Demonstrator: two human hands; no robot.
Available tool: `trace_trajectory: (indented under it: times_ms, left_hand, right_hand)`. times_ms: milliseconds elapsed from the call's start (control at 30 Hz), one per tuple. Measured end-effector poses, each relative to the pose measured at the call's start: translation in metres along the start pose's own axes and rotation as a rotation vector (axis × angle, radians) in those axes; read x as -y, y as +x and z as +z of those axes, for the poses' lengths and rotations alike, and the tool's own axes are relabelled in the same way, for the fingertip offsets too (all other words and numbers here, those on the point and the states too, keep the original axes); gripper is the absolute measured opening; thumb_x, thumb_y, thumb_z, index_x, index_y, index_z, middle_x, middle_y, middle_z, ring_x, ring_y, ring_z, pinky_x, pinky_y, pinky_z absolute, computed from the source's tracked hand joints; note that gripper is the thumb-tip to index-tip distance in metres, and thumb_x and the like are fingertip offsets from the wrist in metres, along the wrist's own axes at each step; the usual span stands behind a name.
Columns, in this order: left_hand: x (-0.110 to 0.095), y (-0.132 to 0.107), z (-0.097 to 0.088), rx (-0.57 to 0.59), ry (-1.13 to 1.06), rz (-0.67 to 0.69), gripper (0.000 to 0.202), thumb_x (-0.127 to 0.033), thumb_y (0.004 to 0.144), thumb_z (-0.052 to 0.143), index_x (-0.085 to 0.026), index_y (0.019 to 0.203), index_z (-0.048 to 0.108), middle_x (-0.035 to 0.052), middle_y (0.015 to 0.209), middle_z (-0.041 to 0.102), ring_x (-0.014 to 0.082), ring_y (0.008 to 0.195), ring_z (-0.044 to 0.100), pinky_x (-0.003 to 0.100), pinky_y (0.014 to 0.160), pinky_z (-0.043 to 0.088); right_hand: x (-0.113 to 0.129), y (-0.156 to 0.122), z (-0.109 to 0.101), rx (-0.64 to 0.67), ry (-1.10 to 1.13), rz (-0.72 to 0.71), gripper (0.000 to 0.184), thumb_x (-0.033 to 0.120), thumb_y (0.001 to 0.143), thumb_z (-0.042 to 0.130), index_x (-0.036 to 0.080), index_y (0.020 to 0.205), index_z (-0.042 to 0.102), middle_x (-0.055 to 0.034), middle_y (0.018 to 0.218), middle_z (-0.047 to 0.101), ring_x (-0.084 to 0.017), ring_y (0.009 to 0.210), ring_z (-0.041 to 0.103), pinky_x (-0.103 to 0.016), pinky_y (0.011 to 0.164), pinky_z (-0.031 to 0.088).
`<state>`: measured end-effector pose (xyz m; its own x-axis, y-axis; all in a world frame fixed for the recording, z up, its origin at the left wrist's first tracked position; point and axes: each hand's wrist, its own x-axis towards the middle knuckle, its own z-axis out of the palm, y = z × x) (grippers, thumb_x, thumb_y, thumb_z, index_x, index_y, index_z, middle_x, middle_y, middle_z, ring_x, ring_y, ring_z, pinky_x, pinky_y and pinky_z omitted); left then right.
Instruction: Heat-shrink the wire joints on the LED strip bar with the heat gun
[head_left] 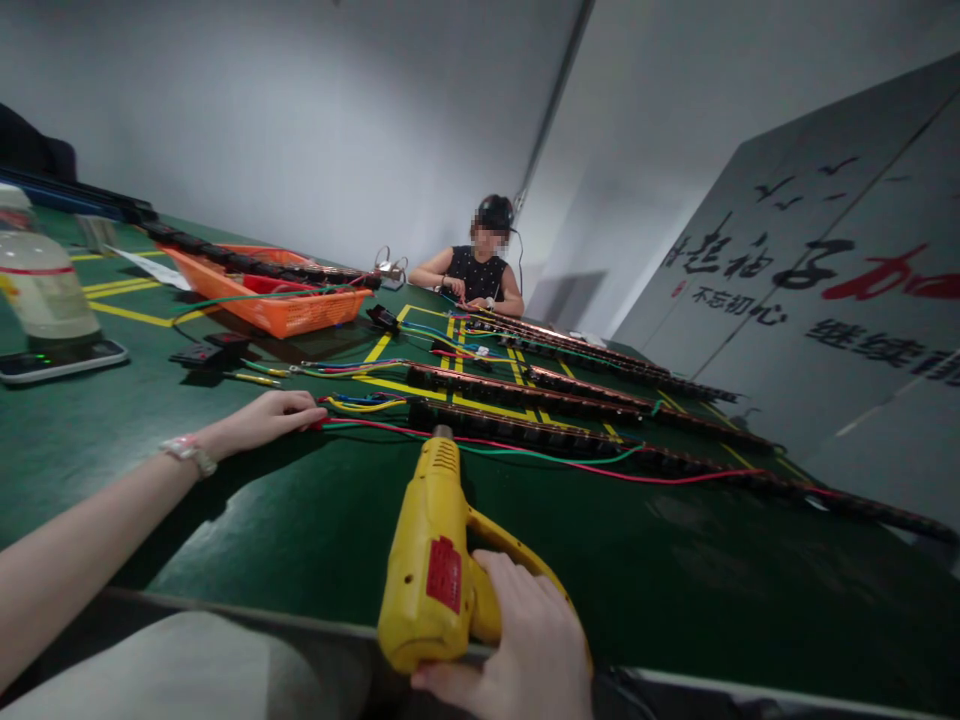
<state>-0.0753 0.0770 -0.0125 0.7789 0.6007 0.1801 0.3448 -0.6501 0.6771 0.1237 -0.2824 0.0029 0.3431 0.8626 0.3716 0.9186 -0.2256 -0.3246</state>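
Note:
My right hand [529, 635] is wrapped round the handle of a yellow heat gun [431, 560] near the table's front edge. Its metal nozzle [443, 432] points away from me, close to a long black strip [517, 430] with copper-coloured parts. My left hand [281, 418] is closed on the ends of a bundle of coloured wires [367, 404] coming from that strip. Red and green wires [525, 447] run from these fingers along the strip's near side. What exactly sits between the fingertips is partly hidden.
More long strips [585, 395] lie behind on the green table [300, 540]. An orange basket [300, 312] holds another strip at the left. A bottle [45, 280] and a phone [64, 360] are at far left. Another person [484, 265] sits across the table, hands on wires.

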Motion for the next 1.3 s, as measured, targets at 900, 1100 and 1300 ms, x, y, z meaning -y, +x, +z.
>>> trace_trajectory:
  times_ms: [900,1100,1300]
  left_hand:
    - [-0.003,0.005,0.008,-0.123,0.034,-0.018,0.051,-0.065,0.08,0.044,-0.017,0.063,0.055,-0.0028,0.057,0.047,0.0129,0.06,0.043,0.022,0.055,0.033]
    - [-0.001,0.006,0.009,-0.126,0.049,0.002,0.053,-0.065,0.08,0.044,-0.016,0.065,0.058,-0.0013,0.06,0.051,0.0138,0.062,0.045,0.023,0.056,0.035]
    - [-0.001,0.006,0.009,-0.129,0.069,0.029,0.052,-0.065,0.079,0.044,-0.017,0.063,0.057,-0.0008,0.061,0.052,0.0138,0.062,0.045,0.023,0.058,0.036]
  right_hand:
    - [0.08,0.018,0.072,-0.054,-0.009,-0.08,0.099,0.096,0.038,0.046,0.018,0.095,0.067,-0.0146,0.096,0.069,-0.034,0.084,0.064,-0.047,0.08,0.05]
    - [0.097,0.029,0.068,-0.012,0.07,-0.105,0.088,0.092,0.037,0.054,0.021,0.087,0.064,-0.0088,0.085,0.067,-0.028,0.072,0.062,-0.047,0.074,0.051]
    - [0.09,0.024,0.073,-0.075,0.14,-0.096,0.088,0.097,0.042,0.043,0.023,0.087,0.062,-0.0042,0.081,0.065,-0.026,0.072,0.062,-0.046,0.073,0.051]
